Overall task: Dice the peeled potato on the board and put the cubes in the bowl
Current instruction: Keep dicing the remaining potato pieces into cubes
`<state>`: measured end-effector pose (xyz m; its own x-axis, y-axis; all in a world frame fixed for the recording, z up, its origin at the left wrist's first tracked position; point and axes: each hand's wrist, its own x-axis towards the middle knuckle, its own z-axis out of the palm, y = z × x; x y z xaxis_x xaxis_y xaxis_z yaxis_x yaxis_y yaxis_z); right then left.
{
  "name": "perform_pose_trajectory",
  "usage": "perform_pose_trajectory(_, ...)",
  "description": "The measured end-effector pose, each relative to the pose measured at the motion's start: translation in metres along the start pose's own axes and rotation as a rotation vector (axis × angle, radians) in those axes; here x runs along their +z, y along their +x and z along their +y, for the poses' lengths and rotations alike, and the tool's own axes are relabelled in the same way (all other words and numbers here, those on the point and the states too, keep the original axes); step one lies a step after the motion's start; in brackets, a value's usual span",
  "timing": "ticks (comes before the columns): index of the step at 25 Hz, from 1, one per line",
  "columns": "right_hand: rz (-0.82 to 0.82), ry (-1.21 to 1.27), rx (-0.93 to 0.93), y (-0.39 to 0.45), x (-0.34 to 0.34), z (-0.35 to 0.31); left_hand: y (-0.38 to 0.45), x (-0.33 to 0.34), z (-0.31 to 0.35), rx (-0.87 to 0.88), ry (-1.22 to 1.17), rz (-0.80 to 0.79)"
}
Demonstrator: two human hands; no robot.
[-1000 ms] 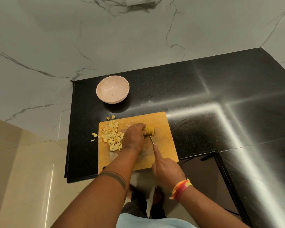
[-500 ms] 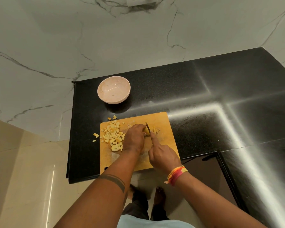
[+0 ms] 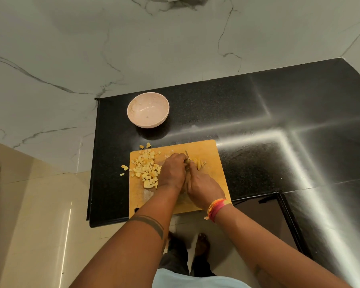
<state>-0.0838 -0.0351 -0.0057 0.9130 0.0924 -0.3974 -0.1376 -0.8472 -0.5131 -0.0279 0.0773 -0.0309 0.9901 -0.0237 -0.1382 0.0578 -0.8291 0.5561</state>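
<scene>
I am mid-dice on the wooden cutting board (image 3: 214,163): my left hand (image 3: 173,172) curls its fingers down over the last piece of peeled potato (image 3: 187,161), pinning it at the board's middle, while my right hand (image 3: 204,187) grips the knife (image 3: 186,155), forefinger laid along its spine, blade standing across the piece. Fresh slices (image 3: 198,163) lie just right of the blade; a heap of cubes (image 3: 147,170) sits on the board's left, a few strays on the black counter (image 3: 247,113). The pink bowl (image 3: 148,110), beyond the board's far left corner, holds none yet. Next, I judge, comes cross-cutting the slices, fingertips tucked clear.
</scene>
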Motion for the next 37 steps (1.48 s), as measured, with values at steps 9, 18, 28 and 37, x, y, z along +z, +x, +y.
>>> perform_pose_trajectory(9, -0.094, -0.087, 0.028, -0.07, 0.013, 0.028, -0.001, -0.002, 0.0, 0.017, 0.021, 0.0)
perform_pose_trajectory(18, 0.02, -0.006, 0.004, -0.03, -0.003, 0.0, -0.007, -0.004, -0.001, -0.047, -0.006, 0.023)
perform_pose_trajectory(28, 0.007, -0.068, -0.032, 0.013, -0.011, -0.013, -0.004, -0.003, -0.001, -0.056, -0.049, 0.03)
perform_pose_trajectory(37, -0.104, -0.1, 0.037, -0.064, 0.018, 0.022, -0.003, -0.002, -0.001, -0.063, -0.049, 0.015)
